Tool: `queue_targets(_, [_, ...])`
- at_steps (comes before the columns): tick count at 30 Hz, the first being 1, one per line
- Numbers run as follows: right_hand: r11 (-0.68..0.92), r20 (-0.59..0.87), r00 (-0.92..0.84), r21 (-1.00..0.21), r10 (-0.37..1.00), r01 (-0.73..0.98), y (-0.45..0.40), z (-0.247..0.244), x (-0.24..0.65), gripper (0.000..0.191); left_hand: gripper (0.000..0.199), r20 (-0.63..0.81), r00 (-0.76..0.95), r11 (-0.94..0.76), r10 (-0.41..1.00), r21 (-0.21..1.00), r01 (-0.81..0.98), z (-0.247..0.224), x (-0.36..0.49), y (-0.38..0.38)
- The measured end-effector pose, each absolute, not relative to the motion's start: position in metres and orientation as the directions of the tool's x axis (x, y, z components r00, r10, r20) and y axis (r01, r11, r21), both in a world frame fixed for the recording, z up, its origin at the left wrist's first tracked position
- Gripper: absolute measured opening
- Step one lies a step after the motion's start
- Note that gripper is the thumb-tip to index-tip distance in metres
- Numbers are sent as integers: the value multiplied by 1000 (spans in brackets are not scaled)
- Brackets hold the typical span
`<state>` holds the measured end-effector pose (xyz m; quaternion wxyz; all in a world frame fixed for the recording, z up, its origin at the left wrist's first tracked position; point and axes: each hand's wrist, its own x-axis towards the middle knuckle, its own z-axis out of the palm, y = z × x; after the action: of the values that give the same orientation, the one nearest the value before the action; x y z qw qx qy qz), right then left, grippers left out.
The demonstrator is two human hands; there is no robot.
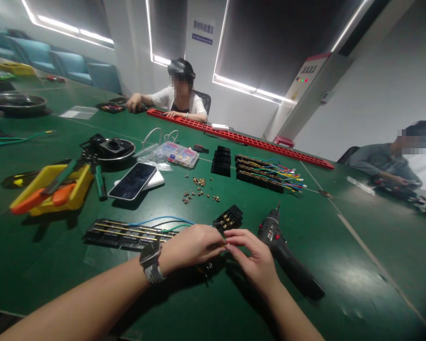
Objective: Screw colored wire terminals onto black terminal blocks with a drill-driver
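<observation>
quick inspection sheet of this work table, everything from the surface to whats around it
Surface: green table, seams visible, glare at right.
Job's things: black strip with brass-coloured rails beside the hands; black block with brass-coloured terminals just beyond them; power screwdriver to their right; loose small metal parts scattered.
Clutter: phone, yellow bin with hand tools, parts case.
Hands: left and right meet at the fingertips; grip unclear.
Cables: blue wire, black and green ones beside it, run toward the left hand.
Surroundings: two people, one across, one at right.
</observation>
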<state>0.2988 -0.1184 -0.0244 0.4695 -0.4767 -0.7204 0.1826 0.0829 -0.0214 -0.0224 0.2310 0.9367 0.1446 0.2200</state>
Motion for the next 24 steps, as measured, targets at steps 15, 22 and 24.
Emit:
queue_targets(15, [366,432,59,-823,900,435,-117,-36,287,10,15,291,836,-774,464,593,223,-28,87,-22])
queue_targets(22, [-45,-60,187,-996,981,-83,-118,-35,282,28,19,274,840,-763,468,605,227,-25,86,-22])
queue_targets(24, [-91,-110,159,-988,981,-123,-117,-33,284,36,19,275,832,-750,482,620,229,-25,86,-21])
